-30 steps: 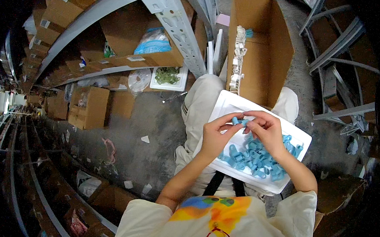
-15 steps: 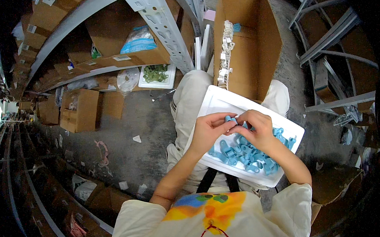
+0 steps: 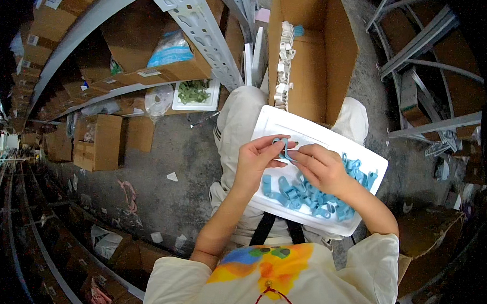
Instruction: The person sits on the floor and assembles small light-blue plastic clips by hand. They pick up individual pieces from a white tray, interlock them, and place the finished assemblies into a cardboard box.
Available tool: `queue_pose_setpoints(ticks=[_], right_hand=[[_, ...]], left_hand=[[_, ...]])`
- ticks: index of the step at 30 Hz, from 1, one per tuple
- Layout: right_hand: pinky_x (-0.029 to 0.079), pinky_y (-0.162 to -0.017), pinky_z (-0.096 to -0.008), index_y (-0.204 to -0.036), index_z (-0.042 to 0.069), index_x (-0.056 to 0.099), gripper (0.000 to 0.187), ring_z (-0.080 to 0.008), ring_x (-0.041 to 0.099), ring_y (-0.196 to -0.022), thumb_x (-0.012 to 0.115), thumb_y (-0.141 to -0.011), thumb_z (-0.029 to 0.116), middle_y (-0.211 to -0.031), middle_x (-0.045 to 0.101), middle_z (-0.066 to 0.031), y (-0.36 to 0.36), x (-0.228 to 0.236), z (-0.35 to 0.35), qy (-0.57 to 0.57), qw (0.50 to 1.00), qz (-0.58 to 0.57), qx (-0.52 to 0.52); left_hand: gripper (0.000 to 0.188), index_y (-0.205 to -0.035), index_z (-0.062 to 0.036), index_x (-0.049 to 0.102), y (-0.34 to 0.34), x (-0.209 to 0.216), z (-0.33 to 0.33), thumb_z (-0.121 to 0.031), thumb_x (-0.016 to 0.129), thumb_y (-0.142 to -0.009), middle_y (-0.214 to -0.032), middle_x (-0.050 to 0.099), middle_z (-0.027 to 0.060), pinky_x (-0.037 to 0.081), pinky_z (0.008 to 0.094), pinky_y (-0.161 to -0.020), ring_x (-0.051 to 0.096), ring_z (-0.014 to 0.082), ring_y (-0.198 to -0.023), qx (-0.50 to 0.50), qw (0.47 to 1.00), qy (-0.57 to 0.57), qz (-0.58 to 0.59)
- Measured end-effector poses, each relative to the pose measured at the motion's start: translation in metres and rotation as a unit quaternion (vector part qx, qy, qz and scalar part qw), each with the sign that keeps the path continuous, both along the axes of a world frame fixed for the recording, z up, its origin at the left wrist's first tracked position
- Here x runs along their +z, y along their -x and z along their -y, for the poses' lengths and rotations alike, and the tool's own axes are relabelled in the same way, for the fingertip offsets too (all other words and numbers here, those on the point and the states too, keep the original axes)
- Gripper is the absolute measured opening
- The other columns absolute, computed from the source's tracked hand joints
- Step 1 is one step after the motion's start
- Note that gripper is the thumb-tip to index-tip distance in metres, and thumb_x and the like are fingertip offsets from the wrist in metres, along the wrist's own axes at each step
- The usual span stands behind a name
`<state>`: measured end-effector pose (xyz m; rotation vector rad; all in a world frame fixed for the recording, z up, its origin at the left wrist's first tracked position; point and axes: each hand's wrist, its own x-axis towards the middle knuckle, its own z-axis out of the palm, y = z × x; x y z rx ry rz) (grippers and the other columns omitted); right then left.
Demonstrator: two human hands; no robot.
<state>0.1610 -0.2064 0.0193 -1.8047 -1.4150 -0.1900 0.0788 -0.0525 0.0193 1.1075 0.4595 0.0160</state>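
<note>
A small light-blue plastic hook-shaped piece (image 3: pixel 285 149) is held between both hands over a white foam tray (image 3: pixel 329 135) on my lap. My left hand (image 3: pixel 253 161) pinches it with thumb and fingers from the left. From the right, my right hand (image 3: pixel 321 167) has its fingertips closed on the same piece. Below and to the right of the hands, a pile of similar blue plastic pieces (image 3: pixel 313 197) lies in the tray, partly hidden by my right hand and wrist. The exact shape of the held piece is partly covered by fingers.
Beyond the tray stands an open cardboard box (image 3: pixel 312 78), white plastic pieces (image 3: pixel 284 68) lined along its left edge and a few blue pieces (image 3: pixel 298 30) at its far left. Shelving uprights (image 3: pixel 195 34) rise at left. A tray of green pieces (image 3: pixel 194 92) sits on the left.
My hands have shifted slightly left and drawn a little apart, so the blue piece between them shows more. The right fingers now point left, and the view has shifted slightly.
</note>
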Motion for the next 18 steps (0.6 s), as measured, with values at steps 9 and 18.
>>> queue_pose_setpoints(ticks=[9,18], right_hand=[[0.045,-0.047,-0.0251,-0.09,0.002,0.058,0.025,-0.0155,0.056,-0.062,0.059,-0.065,0.003,-0.08,0.055,-0.0051,0.0015,0.0014,-0.0037,0.007,0.999,0.04,0.014],[0.046,-0.053,-0.0268,-0.092,0.002,0.058,0.026,-0.0186,0.056,-0.068,0.061,-0.067,0.007,-0.085,0.055,-0.0067,0.0031,0.0037,-0.0016,0.029,0.999,0.01,0.029]], left_hand=[[0.027,-0.104,0.0007,0.054,0.0023,-0.0009,-0.004,-0.013,0.052,-0.081,-0.095,0.06,0.0143,0.051,0.0197,-0.057,0.061,0.0142,-0.079,-0.017,1.0,-0.006,-0.006],[0.026,-0.102,-0.0006,0.056,0.0048,-0.0013,-0.0039,-0.009,0.056,-0.078,-0.093,0.061,0.0118,0.049,0.021,-0.06,0.06,0.0132,-0.08,-0.022,0.999,-0.045,-0.007]])
